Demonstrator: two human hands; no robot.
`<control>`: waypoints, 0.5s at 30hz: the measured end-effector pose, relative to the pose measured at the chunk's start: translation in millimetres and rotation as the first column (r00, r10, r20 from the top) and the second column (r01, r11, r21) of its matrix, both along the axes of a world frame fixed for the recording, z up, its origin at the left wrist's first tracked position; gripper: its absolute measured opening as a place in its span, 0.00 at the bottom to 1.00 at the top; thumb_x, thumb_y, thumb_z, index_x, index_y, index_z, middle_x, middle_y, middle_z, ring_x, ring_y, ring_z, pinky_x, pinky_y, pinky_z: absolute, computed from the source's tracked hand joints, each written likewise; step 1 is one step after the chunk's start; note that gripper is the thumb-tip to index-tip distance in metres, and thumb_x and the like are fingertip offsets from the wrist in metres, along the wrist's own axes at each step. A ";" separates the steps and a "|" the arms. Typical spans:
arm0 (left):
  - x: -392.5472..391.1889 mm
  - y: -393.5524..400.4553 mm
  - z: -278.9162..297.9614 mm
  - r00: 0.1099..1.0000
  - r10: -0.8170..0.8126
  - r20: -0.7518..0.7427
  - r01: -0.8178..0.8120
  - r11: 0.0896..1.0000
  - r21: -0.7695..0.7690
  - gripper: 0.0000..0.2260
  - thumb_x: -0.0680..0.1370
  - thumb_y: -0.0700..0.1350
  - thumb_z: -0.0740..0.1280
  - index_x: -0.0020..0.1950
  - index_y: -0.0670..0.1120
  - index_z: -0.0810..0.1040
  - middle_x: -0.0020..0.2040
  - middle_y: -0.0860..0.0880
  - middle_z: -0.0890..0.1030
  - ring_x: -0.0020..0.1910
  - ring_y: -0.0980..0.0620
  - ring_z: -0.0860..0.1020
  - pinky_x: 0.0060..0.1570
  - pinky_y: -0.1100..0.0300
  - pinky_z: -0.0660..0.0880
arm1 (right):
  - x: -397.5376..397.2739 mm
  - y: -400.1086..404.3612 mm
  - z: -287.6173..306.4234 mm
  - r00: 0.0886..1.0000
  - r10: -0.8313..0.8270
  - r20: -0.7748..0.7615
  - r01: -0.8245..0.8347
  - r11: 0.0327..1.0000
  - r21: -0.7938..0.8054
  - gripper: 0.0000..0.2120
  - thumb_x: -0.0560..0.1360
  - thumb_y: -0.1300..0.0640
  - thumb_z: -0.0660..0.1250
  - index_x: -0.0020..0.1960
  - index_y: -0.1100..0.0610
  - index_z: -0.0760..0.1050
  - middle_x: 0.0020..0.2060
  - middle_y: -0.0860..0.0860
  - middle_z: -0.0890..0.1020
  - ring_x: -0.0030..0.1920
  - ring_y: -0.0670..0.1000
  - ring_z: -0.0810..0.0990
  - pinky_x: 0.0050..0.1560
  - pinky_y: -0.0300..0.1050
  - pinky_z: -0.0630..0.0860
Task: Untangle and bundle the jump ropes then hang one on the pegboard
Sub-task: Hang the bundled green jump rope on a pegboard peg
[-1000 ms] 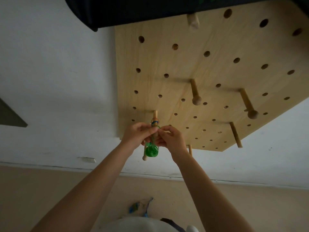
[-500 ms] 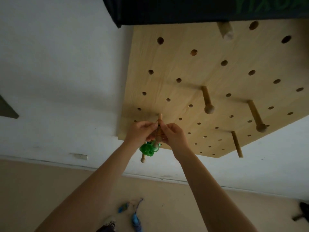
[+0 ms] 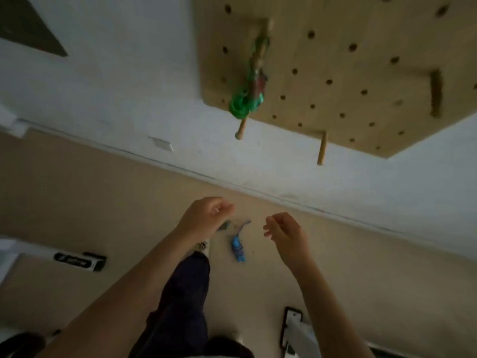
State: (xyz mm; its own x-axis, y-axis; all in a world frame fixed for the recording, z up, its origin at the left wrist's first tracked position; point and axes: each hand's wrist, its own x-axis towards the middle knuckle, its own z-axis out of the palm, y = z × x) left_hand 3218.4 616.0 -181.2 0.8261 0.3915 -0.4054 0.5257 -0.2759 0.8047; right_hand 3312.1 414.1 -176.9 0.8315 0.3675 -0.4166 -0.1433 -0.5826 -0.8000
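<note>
Head view. Green jump rope [image 3: 249, 91]: bundled, hung on a wooden peg at the pegboard [image 3: 361, 73] lower-left, presumably so the coil is kept off the floor. Blue jump rope [image 3: 238, 248]: bundled, laid on the floor below. Left hand [image 3: 205, 215], right hand [image 3: 285, 229]: lowered, well apart, fingers loosely curled, nothing held; hanging is judged done.

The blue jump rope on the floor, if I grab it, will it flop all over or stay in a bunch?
The blue jump rope looks wound into a tight little bundle on the floor, so it would probably lift as one piece. One thin tail sticks out toward the wall and would likely dangle. It looks small and light. The picture is blurry, so this is a guess.
</note>
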 end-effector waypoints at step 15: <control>17.2 -18.7 -618.8 0.945 -0.181 -0.272 0.227 0.963 0.148 0.26 0.76 0.55 0.72 0.72 0.50 0.72 0.68 0.53 0.72 0.66 0.56 0.69 0.63 0.60 0.66 | -23.6 -33.1 -633.4 0.939 -0.188 -0.289 0.114 0.961 -0.254 0.22 0.75 0.42 0.69 0.64 0.52 0.70 0.55 0.48 0.78 0.47 0.45 0.76 0.39 0.38 0.72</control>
